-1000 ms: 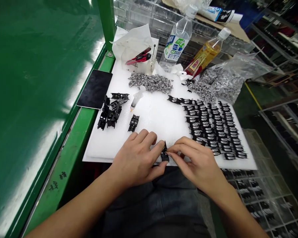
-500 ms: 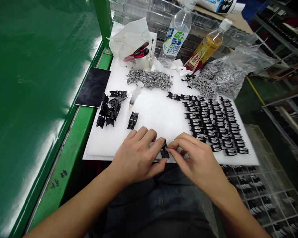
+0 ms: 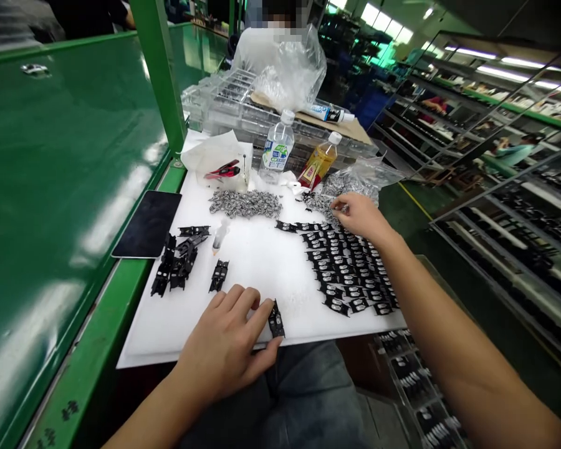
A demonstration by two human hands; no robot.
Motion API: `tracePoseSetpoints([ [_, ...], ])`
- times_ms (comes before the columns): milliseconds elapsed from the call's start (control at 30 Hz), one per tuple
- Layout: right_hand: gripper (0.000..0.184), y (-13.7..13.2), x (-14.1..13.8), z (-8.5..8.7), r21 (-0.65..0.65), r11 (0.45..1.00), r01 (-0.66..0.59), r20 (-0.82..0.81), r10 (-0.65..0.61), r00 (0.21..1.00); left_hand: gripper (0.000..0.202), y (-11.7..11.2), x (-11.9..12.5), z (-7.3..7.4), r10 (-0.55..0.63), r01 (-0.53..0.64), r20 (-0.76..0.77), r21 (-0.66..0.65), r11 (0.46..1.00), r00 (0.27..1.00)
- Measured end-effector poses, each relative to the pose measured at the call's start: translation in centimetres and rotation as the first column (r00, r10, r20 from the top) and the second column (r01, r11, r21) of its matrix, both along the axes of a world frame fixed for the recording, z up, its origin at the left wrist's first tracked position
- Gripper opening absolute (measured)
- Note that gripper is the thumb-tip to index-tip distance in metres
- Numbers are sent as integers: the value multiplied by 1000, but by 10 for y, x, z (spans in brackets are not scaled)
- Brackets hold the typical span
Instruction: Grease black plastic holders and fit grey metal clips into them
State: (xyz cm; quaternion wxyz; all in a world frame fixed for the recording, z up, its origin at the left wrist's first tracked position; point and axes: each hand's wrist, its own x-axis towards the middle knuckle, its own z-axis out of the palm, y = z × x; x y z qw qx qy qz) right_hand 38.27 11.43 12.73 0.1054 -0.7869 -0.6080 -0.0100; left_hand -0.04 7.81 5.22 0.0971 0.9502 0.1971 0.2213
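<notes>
My left hand [image 3: 224, 340] sits at the front edge of the white foam board, its fingers and thumb around a small black plastic part [image 3: 275, 319] that stands tilted. My right hand [image 3: 359, 215] is far up the board, its fingertips pinched together at a heap of small metal clips [image 3: 318, 202] by a clear plastic bag [image 3: 359, 178]. I cannot tell whether those fingers hold a clip. Rows of black parts [image 3: 348, 268] lie below that hand, and a second heap of metal clips [image 3: 245, 204] lies further left.
The white foam board [image 3: 168, 330] rests on a green bench [image 3: 65, 156]. On it stand a glue syringe [image 3: 219, 237], two bottles [image 3: 277, 146] and more black parts [image 3: 177, 265]. A black tablet [image 3: 147, 224] lies at its left. A co-worker [image 3: 280, 56] stands beyond the clear trays.
My right hand has let go of the black part and moved up the board to the clip heap. My left hand keeps the part. The view has tilted upward, showing more of the room.
</notes>
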Motion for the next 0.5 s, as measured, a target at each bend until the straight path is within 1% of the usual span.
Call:
tracePoseSetpoints([
  [33,8,10,9,-3,-47,999,-25,13,26,1000,36,0,0,0,2,-2,6,1,1000,1000],
  [100,13,22,17,-10,-132,989,-65,35,70,997,35,-1,0,0,6,-6,13,0,1000,1000],
  [167,22,26,19,-16,-189,978,-88,54,100,994,35,-1,1,-1,8,-8,18,-3,1000,1000],
  [233,26,26,19,-20,-214,972,-100,69,118,991,35,-1,1,-1,6,-6,23,-7,1000,1000],
  [300,26,26,20,-21,-215,971,-106,80,126,989,35,-1,0,-1,5,-5,24,-10,1000,1000],
  [367,21,25,20,-18,-195,975,-107,87,126,988,35,0,0,-1,5,-4,24,-12,1000,1000],
  [433,14,20,15,-10,-141,985,-103,92,117,989,35,0,0,-1,6,-6,23,-13,1000,1000],
  [500,13,5,-1,2,-58,993,-98,91,103,991,36,0,-1,-1,8,-8,19,-14,1000,1000],
])
